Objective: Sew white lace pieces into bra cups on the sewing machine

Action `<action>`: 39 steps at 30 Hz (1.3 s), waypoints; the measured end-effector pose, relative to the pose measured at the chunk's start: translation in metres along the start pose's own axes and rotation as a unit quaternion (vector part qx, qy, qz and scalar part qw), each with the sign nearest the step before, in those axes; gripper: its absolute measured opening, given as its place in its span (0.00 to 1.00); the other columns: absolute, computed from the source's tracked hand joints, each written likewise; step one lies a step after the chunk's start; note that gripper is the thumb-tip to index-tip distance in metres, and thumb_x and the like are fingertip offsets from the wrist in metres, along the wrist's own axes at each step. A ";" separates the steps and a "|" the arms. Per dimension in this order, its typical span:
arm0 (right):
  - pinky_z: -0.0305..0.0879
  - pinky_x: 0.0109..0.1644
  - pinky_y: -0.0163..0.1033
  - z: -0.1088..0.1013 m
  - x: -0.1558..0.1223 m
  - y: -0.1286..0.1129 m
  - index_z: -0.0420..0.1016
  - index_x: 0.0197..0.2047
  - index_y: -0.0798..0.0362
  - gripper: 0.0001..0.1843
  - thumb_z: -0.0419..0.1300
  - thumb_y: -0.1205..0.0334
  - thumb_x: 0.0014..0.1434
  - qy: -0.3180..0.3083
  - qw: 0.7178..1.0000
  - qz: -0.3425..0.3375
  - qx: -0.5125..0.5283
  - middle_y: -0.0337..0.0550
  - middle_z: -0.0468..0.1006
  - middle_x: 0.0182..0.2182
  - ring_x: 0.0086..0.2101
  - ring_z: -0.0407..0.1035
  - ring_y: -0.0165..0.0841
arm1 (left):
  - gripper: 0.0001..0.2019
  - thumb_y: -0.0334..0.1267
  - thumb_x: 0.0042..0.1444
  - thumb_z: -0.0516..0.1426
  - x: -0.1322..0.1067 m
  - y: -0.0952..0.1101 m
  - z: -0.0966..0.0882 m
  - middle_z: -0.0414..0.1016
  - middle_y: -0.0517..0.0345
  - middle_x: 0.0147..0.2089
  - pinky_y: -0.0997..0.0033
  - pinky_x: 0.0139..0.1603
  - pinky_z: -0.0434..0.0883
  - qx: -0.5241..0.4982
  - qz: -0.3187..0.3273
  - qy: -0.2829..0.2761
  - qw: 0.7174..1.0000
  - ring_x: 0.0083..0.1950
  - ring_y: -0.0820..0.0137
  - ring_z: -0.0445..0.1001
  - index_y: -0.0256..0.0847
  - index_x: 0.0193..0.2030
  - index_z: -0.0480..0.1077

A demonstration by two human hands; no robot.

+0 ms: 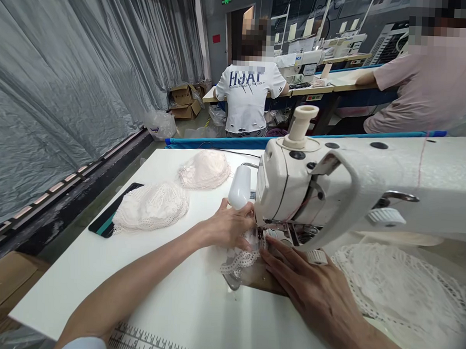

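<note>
A white sewing machine (333, 179) stands on a white table (143, 273). Under its needle lies a small piece of pale pink lace fabric (240, 261). My left hand (230, 227) rests on the lace left of the needle, fingers curled and pressing the fabric. My right hand (309, 286) lies flat on the plate just in front of the needle, fingers stretched out and touching the lace. A white band sits on one right finger.
Two stacks of pink lace cups (151, 207) (204, 169) lie at the table's left. More lace (398, 290) is heaped to the right. A ruler strip (148, 343) marks the near edge. Two people work at tables behind; grey plastic sheeting hangs left.
</note>
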State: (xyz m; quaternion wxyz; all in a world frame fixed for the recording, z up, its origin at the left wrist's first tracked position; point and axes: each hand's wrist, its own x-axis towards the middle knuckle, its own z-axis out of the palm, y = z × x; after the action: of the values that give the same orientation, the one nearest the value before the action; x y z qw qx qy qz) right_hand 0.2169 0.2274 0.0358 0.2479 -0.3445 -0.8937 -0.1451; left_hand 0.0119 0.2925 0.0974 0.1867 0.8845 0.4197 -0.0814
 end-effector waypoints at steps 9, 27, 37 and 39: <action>0.50 0.31 0.40 -0.003 0.002 -0.004 0.77 0.44 0.51 0.21 0.44 0.73 0.64 0.027 0.999 0.002 0.025 0.48 0.81 0.37 0.28 0.71 0.33 | 0.12 0.40 0.52 0.60 -0.001 -0.002 0.000 0.66 0.60 0.33 0.55 0.53 0.49 -0.006 0.007 0.004 1.000 0.47 0.61 0.65 0.37 0.26 0.62; 0.53 0.35 0.39 -0.005 -0.001 -0.013 0.75 0.42 0.53 0.20 0.42 0.72 0.66 0.034 0.996 0.007 0.087 0.48 0.79 0.42 0.27 0.71 0.29 | 0.21 0.56 0.47 0.59 -0.008 -0.001 0.005 0.59 0.52 0.45 0.58 0.53 0.53 -0.045 0.019 -0.006 0.999 0.47 0.61 0.60 0.39 0.32 0.62; 0.55 0.34 0.39 -0.009 0.002 -0.015 0.75 0.43 0.51 0.19 0.44 0.74 0.64 0.016 0.996 0.014 0.087 0.46 0.78 0.41 0.27 0.70 0.29 | 0.19 0.52 0.46 0.62 -0.005 -0.005 0.007 0.62 0.57 0.36 0.61 0.45 0.59 -0.005 0.051 0.043 0.998 0.43 0.60 0.65 0.39 0.33 0.64; 0.55 0.34 0.39 -0.009 0.002 -0.015 0.75 0.42 0.51 0.18 0.46 0.74 0.63 0.016 0.996 0.015 0.081 0.46 0.79 0.41 0.27 0.71 0.29 | 0.20 0.50 0.44 0.65 -0.011 -0.002 0.010 0.64 0.55 0.39 0.61 0.45 0.60 0.000 0.039 0.077 0.996 0.44 0.60 0.66 0.39 0.35 0.65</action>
State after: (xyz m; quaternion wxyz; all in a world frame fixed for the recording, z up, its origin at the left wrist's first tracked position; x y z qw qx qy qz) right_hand 0.2084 0.2137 0.0432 0.2915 -0.3341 -0.8933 -0.0736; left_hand 0.0035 0.2823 0.0905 0.1570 0.9040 0.3975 -0.0058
